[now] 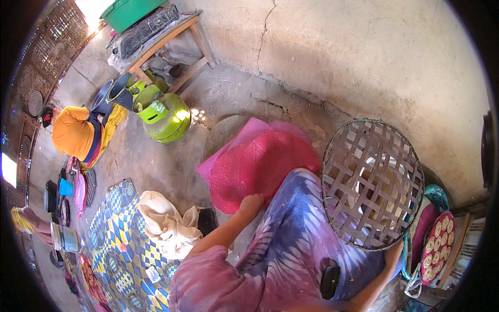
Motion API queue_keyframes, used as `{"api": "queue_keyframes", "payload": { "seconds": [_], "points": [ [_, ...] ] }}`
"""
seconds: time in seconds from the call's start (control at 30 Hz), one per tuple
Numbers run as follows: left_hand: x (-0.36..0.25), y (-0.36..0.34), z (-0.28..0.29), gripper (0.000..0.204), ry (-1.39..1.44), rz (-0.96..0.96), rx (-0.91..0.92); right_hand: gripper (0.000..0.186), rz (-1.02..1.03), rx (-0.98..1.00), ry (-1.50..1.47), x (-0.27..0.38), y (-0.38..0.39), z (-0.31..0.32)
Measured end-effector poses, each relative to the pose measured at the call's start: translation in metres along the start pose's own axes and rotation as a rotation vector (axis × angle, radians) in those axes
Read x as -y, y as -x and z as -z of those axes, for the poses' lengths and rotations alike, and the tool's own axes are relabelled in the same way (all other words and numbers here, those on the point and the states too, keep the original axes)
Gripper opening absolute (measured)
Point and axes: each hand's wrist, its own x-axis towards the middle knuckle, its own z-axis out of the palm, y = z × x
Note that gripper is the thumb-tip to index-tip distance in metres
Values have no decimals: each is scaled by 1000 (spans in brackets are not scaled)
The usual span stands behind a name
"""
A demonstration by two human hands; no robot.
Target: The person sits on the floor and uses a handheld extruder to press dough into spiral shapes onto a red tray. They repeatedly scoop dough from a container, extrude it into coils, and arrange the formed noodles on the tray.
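My left hand (252, 203) is closed on the lower edge of a red mesh sheet (265, 161), which lies draped over a round shape on the floor. My right hand (392, 249) is at the lower rim of an oval woven basket (371, 177); its fingers are hidden behind the rim. Pale contents show through the open weave. A black phone (330, 281) rests on the tie-dyed cloth (280, 239) over my lap.
Green gas cylinders (161, 114), dark buckets and a wooden table (187, 36) stand behind. A person (73, 130) in orange sits at left. A patterned mat (112, 234) holds a cream cloth (166, 223). Dotted round trays (436, 247) lie right, against the wall (390, 62).
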Motion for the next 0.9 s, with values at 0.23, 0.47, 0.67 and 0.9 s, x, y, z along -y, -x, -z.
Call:
{"api": "queue_keyframes", "payload": {
  "seconds": [0.23,0.47,0.67,0.9],
  "points": [
    [27,-34,-25,13,-1,56,-290,28,32,-58,69,11,5,-2],
    [84,-174,7,14,-156,89,-329,25,-36,-58,148,15,6,-2],
    [130,-192,14,18,-249,75,-277,27,-122,-52,241,6,12,-4],
    [119,-151,14,19,54,-147,-349,35,-205,0,281,1,7,-6]
  ]
}}
